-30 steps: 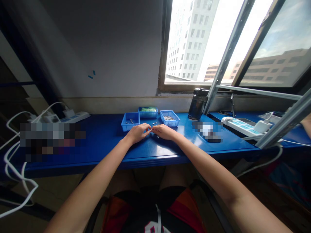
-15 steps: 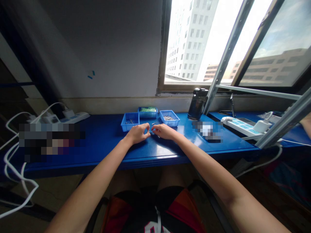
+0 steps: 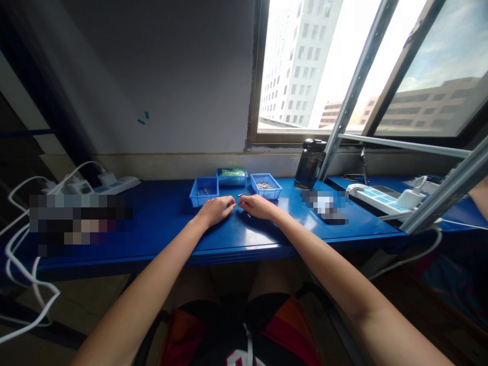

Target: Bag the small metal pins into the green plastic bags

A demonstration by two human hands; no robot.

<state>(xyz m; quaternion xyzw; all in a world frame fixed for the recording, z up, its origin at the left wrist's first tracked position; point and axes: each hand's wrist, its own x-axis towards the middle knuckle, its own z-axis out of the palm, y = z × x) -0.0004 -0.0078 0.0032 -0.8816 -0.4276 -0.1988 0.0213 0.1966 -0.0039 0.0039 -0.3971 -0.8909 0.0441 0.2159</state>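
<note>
Since a small, slim, silvery piece (image 3: 235,204) sits between the nearly closed fingertips of the bare left hand (image 3: 215,209) and bare right hand (image 3: 258,206), though which grips it I cannot tell, steady, aligned fingertips low over the glossy blue tabletop (image 3: 156,213) should work best.

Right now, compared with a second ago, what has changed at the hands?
The left hand has drawn its fingers slightly left, leaving a narrow gap to the right hand. Any grasp or release is too small to tell. The blue bins and black bottle stayed put.
</note>
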